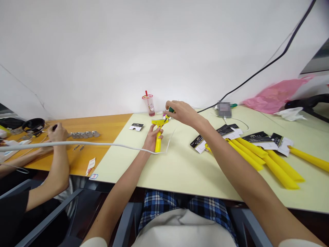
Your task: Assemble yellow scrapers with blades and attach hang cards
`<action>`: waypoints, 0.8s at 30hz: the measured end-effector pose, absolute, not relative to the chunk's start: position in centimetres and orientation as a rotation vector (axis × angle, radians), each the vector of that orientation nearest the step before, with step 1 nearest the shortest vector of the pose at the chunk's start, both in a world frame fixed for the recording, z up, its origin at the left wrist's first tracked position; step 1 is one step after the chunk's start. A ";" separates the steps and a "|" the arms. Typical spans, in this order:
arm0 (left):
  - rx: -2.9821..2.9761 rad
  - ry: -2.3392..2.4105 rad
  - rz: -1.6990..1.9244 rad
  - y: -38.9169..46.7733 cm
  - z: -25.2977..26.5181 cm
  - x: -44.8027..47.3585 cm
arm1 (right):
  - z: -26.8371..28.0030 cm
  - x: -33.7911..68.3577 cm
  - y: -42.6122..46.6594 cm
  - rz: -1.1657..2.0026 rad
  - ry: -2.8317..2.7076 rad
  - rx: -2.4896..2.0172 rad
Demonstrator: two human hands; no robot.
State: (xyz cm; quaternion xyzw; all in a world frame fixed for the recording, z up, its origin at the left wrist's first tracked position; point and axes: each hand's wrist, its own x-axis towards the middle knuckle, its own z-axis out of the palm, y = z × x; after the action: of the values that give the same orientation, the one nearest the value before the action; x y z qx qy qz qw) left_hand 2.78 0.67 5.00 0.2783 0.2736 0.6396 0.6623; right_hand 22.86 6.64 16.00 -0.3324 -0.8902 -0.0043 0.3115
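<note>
A yellow scraper (158, 145) stands upright in my left hand (151, 140), its wide head at the top and its handle between my fingers and thumb. My right hand (184, 112) is closed around the green handle of a screwdriver (171, 110). The screwdriver slants down to the left, with its tip at the right end of the scraper's head; whether it sits in a screw is too small to tell. Just behind the scraper lie some small white and purple items, partly hidden by my right hand. To the left lies a black-and-white card (136, 127).
Several yellow scrapers (280, 168) with black-and-white cards lie at the right. A cup with a red straw (148, 104) stands by the wall. A white cable (84, 144) crosses the view at left. A co-worker's hand (58, 133) is over the orange table (108, 132).
</note>
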 end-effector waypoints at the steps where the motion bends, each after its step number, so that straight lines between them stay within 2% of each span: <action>1: 0.631 0.617 1.442 0.7 4.9 2.8 | 16.0 22.8 6.5 -0.036 -2.355 -0.915; 6: 0.622 0.624 1.454 1.0 4.6 2.6 | 15.6 23.0 6.3 -0.015 -2.417 -0.946; 12: 0.615 0.616 1.474 1.1 4.8 2.4 | 15.2 23.0 7.2 0.222 -2.388 -0.611; 19: 0.632 0.602 1.454 1.4 4.3 2.3 | 15.0 22.5 6.8 0.124 -2.339 -0.792; 24: 0.613 0.597 1.459 1.3 4.3 2.2 | 14.6 22.2 6.9 0.270 -2.337 -0.585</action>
State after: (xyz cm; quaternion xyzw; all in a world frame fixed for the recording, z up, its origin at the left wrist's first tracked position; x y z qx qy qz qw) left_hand 2.22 1.33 4.28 0.2711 0.2643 0.6456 0.6632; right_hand 22.20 6.86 14.63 -0.2260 -0.9027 0.1043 0.3511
